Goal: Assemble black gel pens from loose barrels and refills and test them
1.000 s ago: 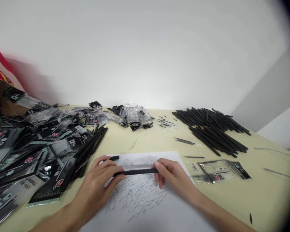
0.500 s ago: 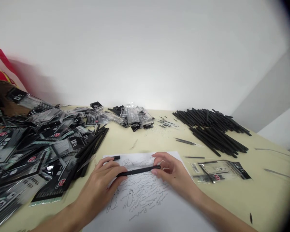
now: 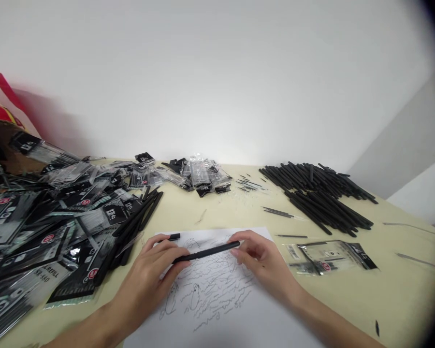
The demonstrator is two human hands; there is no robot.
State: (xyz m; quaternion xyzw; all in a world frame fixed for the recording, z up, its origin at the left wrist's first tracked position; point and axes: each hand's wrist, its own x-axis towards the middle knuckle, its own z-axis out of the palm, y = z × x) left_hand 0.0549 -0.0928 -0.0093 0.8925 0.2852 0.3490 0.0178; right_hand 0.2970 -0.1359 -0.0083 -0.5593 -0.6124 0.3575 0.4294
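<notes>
The left hand [image 3: 148, 270] curls around one end of a black pen [image 3: 206, 253] lying crosswise over sketched paper [image 3: 210, 304], the right hand [image 3: 263, 263] pinching the other end

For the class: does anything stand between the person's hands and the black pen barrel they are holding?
Nothing visible does. The left hand grips one end of the black pen barrel directly, and the right hand pinches the other end. The scribbled paper sheet lies beneath, not between.
</notes>
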